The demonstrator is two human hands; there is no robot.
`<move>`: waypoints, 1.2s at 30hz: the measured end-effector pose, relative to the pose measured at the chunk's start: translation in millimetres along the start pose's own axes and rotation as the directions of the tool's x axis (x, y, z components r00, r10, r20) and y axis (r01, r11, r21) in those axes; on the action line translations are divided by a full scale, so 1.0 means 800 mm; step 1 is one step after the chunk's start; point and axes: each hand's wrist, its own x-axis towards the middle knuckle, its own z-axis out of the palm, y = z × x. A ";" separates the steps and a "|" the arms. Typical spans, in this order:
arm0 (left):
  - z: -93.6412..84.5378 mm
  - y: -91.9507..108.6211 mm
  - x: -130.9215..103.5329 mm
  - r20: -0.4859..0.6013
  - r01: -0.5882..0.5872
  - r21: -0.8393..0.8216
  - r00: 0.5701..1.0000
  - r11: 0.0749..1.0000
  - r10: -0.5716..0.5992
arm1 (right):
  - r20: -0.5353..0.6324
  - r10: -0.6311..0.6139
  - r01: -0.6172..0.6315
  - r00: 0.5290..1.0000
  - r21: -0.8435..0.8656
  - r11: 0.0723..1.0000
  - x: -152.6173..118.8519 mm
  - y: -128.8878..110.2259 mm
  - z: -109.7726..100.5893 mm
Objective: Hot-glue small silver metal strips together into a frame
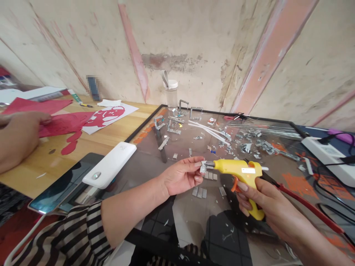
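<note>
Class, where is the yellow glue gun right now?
In the head view, right of centre, the yellow glue gun is in the person's right hand, its nozzle pointing left at the small silvery piece in the left hand.

Left hand point(181, 175) pinching, seemingly; right hand point(267, 199) curled

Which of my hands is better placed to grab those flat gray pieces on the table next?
Probably your left hand: it pinches only a small piece and appears closer to the flat gray pieces. Your right hand is wrapped around the yellow glue gun.
</note>
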 end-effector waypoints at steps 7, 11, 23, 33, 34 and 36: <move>0.002 0.001 -0.001 0.044 -0.002 -0.061 0.999 0.998 0.005 | 0.008 0.030 -0.030 1.000 0.041 0.999 -0.003 0.003 0.007; 0.001 0.000 -0.002 0.041 0.013 -0.062 0.999 0.998 -0.011 | -0.004 0.025 -0.024 1.000 0.048 0.999 -0.004 0.001 0.007; -0.002 -0.002 0.000 0.061 0.026 -0.055 0.998 0.998 -0.023 | 0.016 0.002 -0.004 1.000 0.111 0.994 0.001 0.004 0.003; 0.001 0.001 0.000 0.019 -0.004 -0.117 1.000 0.993 0.006 | 0.051 0.042 -0.046 0.998 0.086 0.995 -0.001 0.007 0.006; 0.001 0.001 0.000 0.023 -0.005 -0.119 1.000 0.993 0.007 | 0.056 0.042 -0.047 0.998 0.085 0.995 0.000 0.008 0.005; 0.000 0.001 0.000 0.042 0.005 -0.121 0.999 0.993 0.000 | 0.059 0.040 -0.045 0.997 0.089 0.995 0.001 0.008 0.003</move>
